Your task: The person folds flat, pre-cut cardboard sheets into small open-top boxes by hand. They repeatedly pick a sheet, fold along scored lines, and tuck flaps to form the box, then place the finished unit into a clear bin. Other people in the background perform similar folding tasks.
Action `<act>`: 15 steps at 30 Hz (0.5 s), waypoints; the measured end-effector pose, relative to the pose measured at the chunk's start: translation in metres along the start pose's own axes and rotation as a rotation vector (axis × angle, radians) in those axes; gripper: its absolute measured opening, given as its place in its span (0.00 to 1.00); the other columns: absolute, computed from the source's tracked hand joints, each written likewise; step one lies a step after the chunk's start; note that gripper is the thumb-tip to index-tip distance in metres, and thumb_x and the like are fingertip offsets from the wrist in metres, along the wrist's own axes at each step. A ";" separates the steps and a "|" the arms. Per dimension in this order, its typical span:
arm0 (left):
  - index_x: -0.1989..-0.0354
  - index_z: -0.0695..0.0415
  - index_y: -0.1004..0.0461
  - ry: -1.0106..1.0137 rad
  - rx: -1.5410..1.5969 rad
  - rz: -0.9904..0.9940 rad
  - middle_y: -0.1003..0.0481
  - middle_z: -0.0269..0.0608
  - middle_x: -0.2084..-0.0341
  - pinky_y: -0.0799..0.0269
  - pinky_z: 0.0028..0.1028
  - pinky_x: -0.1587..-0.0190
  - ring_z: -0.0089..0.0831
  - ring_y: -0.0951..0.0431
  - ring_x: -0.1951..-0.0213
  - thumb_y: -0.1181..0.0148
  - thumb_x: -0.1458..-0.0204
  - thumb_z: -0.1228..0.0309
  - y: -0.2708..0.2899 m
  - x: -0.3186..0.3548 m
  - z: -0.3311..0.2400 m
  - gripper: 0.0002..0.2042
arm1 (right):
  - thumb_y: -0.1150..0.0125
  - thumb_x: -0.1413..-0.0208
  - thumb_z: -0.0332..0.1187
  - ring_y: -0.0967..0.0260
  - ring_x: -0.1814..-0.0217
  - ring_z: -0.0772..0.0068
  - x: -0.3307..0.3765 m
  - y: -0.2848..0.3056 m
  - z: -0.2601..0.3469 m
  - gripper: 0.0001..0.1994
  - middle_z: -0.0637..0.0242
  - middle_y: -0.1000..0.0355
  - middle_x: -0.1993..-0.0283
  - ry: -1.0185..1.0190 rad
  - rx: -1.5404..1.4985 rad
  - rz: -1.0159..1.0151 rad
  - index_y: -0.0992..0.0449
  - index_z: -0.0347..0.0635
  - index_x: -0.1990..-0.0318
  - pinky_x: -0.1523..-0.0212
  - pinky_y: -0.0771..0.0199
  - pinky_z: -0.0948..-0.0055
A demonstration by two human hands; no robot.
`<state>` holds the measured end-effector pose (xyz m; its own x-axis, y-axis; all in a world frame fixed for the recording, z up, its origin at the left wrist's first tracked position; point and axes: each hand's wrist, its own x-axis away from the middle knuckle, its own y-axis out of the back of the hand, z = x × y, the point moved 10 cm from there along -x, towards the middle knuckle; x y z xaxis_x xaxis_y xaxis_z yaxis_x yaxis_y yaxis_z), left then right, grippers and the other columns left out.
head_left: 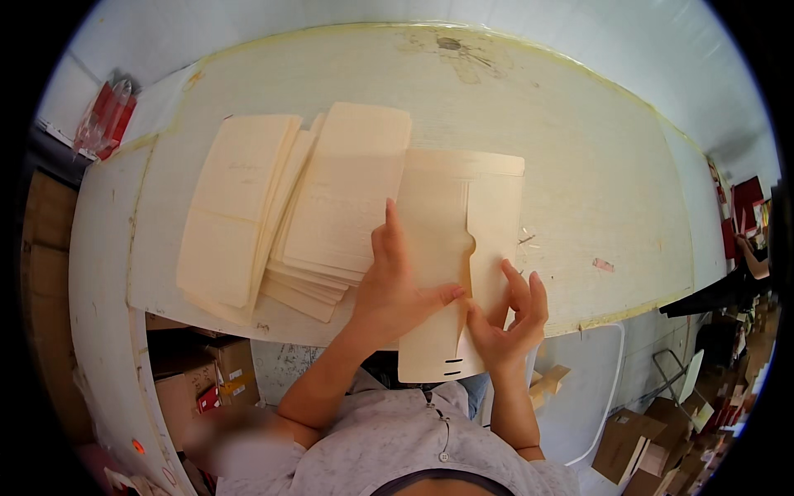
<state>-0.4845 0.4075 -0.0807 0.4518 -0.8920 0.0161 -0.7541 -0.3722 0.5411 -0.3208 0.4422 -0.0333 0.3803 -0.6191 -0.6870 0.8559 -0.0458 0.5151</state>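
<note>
A cream card sleeve lies in front of me on the table, its lower end past the near edge. Two folded panels meet along its middle, with a small rounded notch and two dark slots near the bottom. Across the left panel rests my left hand, index finger stretched out and thumb tip at the seam. My right hand is over the right panel, thumb at the seam's edge and fingers spread and slightly bent. To the left are a fanned pile of similar cream pieces and another stack.
The pale table has taped edges and paper scraps at right. A red item in clear plastic stands at far left. Cardboard boxes sit under the table and on the floor at right. Another person's arm shows at far right.
</note>
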 end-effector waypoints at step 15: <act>0.35 0.65 0.70 0.031 0.038 -0.165 0.43 0.58 0.50 0.31 0.40 0.55 0.53 0.33 0.52 0.35 0.62 0.72 -0.017 -0.001 0.003 0.52 | 0.26 0.68 0.26 0.26 0.56 0.55 0.000 -0.002 0.023 0.40 0.46 0.29 0.52 0.120 0.139 -0.072 0.43 0.31 0.45 0.57 0.25 0.65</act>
<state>-0.4734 0.4136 -0.0921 0.5851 -0.8098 -0.0441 -0.6856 -0.5229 0.5064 -0.3305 0.4241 -0.0222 0.3662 -0.5126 -0.7766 0.8289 -0.1997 0.5226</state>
